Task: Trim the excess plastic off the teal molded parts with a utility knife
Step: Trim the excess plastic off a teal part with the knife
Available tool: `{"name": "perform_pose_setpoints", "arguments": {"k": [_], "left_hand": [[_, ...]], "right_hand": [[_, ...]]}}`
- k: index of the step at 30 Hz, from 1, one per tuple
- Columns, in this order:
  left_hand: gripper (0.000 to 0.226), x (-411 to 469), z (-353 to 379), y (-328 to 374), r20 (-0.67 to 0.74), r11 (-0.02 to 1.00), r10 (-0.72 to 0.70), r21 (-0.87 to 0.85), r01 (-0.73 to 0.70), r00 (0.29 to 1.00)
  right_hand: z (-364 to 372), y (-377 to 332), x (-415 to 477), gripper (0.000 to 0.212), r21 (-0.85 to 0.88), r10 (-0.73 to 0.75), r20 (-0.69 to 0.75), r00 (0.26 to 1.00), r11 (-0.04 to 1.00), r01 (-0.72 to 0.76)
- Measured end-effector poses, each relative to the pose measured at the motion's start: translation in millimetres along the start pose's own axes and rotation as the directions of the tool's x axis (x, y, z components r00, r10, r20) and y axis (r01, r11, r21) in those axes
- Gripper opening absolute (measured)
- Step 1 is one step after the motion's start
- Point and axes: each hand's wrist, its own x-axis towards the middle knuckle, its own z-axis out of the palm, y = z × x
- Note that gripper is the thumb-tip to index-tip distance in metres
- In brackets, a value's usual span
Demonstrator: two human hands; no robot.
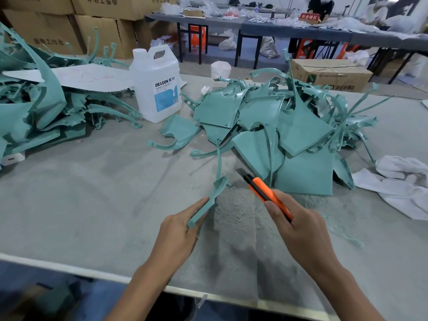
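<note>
A curved teal part [209,200] is gripped by the left hand [183,230] above the counter [92,205]. An orange utility knife [266,193] is grasped by the right hand [298,230], its blade just beside the part. A teal pile [289,126] is seen behind.

Curved teal part [209,200] held above table, orange utility knife [266,192] beside

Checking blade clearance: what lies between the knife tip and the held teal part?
Only bare, shaving-dusted table mat separates utility knife and teal part, per the head view.
</note>
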Motion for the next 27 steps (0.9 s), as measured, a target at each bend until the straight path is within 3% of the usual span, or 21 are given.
{"name": "perform_pose_setpoints", "arguments": {"k": [3, 6, 10, 13, 17, 21, 27], "left_hand": [[0.036, 2, 2, -3, -0.015, 1.000, -0.011, -0.013, 0.011, 1.000], [0.043, 2, 3, -6, -0.013, 1.000, -0.016, 0.011, 0.016, 1.000], [0.040, 2, 2, -1, -0.026, 1.000, -0.001, -0.018, 0.000, 1.000], [0.034, 2, 2, 0, -0.039, 1.000, -0.003, -0.013, 0.002, 0.999], [0.033, 2, 3, -3, -0.034, 0.998, -0.057, 0.010, 0.058, 0.998], [0.029, 3, 3, -5, -0.020, 0.998, -0.050, 0.048, 0.051, 0.999], [0.033, 2, 2, 0, -0.026, 0.999, -0.047, -0.009, 0.046, 0.999]], "right_hand": [[5, -4, -15, 0.029, 0.208, -0.049, 0.036, 0.998, 0.977, 0.040], [11, -9, -25, 0.043, 0.347, -0.087, 0.139, 0.986, 0.937, 0.034], [15, -4, -12, 0.024, 0.218, -0.073, 0.099, 0.992, 0.975, 0.050], [14, -5, -5, 0.026, 0.157, -0.070, 0.038, 0.997, 0.986, 0.063], [17, -12, -13, 0.021, 0.217, -0.092, 0.014, 0.996, 0.972, 0.087], [16, -16, -26, 0.031, 0.304, -0.160, 0.115, 0.980, 0.945, 0.119], [17, -5, -18, 0.018, 0.163, -0.077, 0.028, 0.997, 0.984, 0.071]]}}
